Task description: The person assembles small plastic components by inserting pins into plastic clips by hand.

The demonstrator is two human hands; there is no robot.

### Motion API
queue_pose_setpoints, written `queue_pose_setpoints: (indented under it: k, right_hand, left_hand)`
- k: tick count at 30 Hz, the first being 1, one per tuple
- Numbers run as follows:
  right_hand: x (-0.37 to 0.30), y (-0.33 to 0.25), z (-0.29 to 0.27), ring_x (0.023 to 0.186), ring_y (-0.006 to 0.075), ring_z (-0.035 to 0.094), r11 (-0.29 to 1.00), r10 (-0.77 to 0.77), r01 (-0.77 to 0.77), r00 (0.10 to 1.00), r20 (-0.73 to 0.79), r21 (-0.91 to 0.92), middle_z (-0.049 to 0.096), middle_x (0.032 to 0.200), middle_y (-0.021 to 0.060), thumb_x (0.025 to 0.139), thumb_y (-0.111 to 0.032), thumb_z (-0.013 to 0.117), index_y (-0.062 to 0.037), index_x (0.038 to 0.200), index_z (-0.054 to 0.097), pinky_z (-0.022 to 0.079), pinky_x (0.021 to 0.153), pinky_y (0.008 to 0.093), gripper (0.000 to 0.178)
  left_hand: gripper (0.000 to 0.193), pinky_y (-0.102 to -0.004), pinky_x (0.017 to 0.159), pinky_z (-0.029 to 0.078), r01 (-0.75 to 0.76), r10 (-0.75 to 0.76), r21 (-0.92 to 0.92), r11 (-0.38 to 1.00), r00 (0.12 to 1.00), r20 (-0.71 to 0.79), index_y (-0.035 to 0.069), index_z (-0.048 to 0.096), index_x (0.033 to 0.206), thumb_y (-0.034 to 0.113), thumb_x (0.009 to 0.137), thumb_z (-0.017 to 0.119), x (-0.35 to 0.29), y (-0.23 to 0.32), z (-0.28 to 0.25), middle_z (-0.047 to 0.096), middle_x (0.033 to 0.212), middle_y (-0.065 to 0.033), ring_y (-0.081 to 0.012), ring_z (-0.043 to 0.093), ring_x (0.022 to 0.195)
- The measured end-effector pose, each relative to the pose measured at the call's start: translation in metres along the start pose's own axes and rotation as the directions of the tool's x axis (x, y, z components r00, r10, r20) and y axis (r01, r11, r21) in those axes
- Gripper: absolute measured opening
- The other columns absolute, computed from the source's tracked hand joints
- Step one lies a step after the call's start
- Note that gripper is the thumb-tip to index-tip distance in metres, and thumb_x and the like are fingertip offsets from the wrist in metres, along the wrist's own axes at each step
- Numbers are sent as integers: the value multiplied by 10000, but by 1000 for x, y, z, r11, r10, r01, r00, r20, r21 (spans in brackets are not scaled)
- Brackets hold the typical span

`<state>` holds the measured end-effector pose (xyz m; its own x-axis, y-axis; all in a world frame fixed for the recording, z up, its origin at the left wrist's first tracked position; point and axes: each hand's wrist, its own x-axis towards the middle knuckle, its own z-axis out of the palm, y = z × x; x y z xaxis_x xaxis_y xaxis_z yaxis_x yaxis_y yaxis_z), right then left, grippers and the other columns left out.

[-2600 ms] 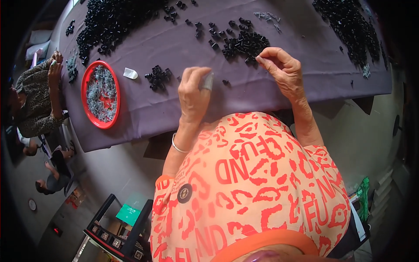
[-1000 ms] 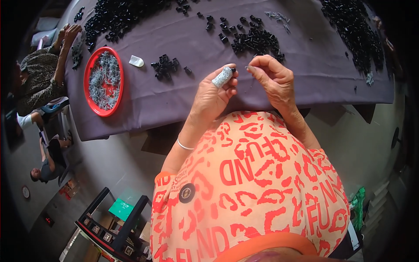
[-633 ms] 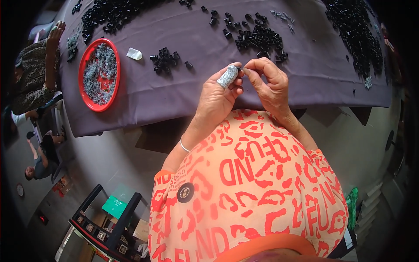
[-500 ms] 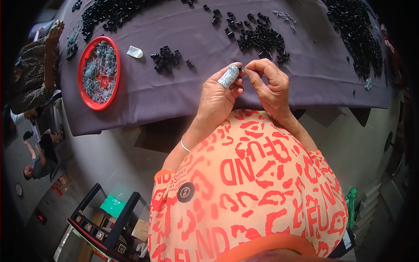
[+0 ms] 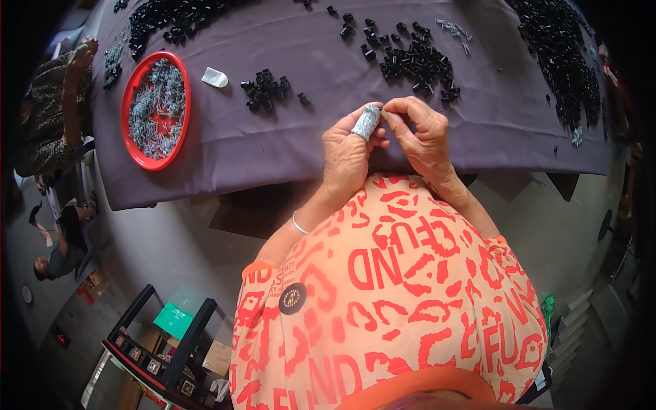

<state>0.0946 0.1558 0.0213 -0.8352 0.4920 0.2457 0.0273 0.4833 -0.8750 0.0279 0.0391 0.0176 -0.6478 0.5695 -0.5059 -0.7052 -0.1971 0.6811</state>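
My left hand is closed in a pinch above the table's near edge, with a speckled grey-white finger cover over one digit. The small black plastic piece seen there a moment ago is almost wholly hidden by the fingers now. My right hand meets it from the right, thumb and forefinger pressed together at the left fingertips; whatever they pinch is too small to make out. Just beyond the hands lie a loose pile of black plastic pieces and a smaller cluster of them.
A red oval tray of small grey metal pins stands at left, beside a white finger cover. Larger black heaps lie at far left and far right. Loose pins lie farther back. Another person's arm shows at the left edge.
Both hands have drawn closer together at the fingertips, the left shifting slightly right and turning more upright. The black piece between them has gone from sight. The whole view has shifted slightly.
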Motion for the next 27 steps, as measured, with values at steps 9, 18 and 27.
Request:
queue_pose_setpoints:
  k: [9, 18, 27]
  right_hand:
    - [3, 2, -6, 701, 102, 562, 985, 68, -70, 998, 20, 160, 587, 791, 47, 812, 33, 634, 5, 878, 613, 451, 631, 229, 75]
    - [8, -3, -19, 681, 111, 557, 989, 45, -56, 996, 81, 140, 601, 765, 46, 811, 17, 642, 6, 870, 617, 429, 605, 230, 65]
    - [24, -4, -24, 650, 167, 595, 994, -53, 35, 983, 178, 102, 616, 741, 82, 774, 19, 664, -12, 869, 641, 466, 591, 267, 101]
  left_hand:
    - [236, -240, 638, 527, 100, -93, -127, 987, 994, 62, -16, 625, 1099, 136, 924, 581, 1, 4, 0, 646, 921, -65, -103, 603, 746]
    - [220, -235, 630, 522, -9, -2, 80, 997, 991, 134, -15, 640, 1062, 112, 883, 636, 10, 14, -13, 670, 923, -81, -104, 616, 736]
    - [155, -242, 642, 525, -56, 22, 109, 992, 957, 291, -1, 643, 996, 104, 883, 633, 16, 18, -15, 665, 878, -55, -98, 610, 747]
